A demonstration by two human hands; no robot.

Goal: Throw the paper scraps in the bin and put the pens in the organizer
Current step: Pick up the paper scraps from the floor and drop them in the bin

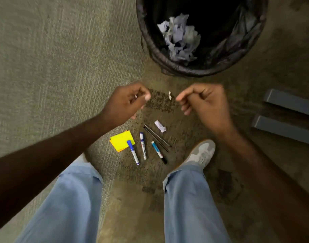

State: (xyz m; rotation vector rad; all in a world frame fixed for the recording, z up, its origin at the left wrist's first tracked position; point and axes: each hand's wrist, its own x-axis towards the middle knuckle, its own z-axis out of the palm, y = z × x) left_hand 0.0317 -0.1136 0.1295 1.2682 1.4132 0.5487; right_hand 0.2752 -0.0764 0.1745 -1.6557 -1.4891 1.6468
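Note:
A black-lined bin [167,65] stands ahead on the carpet with crumpled pale paper [180,35] inside. My left hand [127,100] is curled, and a sliver of white scrap [136,96] shows between its fingers. My right hand [202,102] has its fingers pinched together, apart from a tiny white scrap [170,95] just left of the fingertips. Below the hands on the floor lie a folded white scrap [160,126], two blue-capped markers [133,152] [143,145], a teal marker [158,152] and two thin black pens [157,137]. No organizer is in view.
A yellow sticky-note pad [121,139] lies under the left marker's cap. My legs in light blue trousers and a grey shoe [201,153] flank the pens. Two grey bars [288,116] lie at the right edge.

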